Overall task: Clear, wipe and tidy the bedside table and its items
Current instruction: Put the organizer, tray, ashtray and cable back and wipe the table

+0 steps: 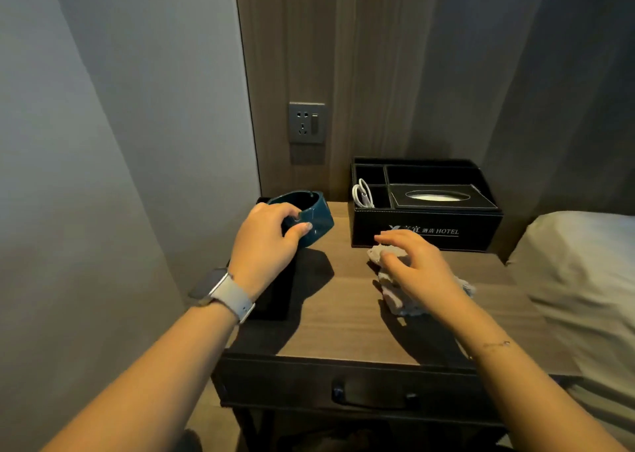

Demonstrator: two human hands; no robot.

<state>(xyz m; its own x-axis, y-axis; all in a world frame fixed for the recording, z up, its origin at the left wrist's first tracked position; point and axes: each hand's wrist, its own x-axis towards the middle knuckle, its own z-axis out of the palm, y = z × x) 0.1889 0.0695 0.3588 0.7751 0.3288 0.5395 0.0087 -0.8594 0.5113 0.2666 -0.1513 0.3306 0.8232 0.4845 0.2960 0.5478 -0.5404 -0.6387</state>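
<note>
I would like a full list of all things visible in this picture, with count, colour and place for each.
ashtray: one, dark teal, lifted and tilted at table's back left
black tray: one, on table's left edge, under the ashtray
organiser box: one, black, table's back right
white cable: one, in the box's front left compartment
cloth: one, pale grey, on table centre-right
bedside table: one, brown wood
wall socket: one, grey, on panel
pillow: one, white, far right
left hand: grips the ashtray, wears watch
right hand: on the cloth

grey wall (86,142), wood headboard panel (429,66), wall socket (307,122)
</note>
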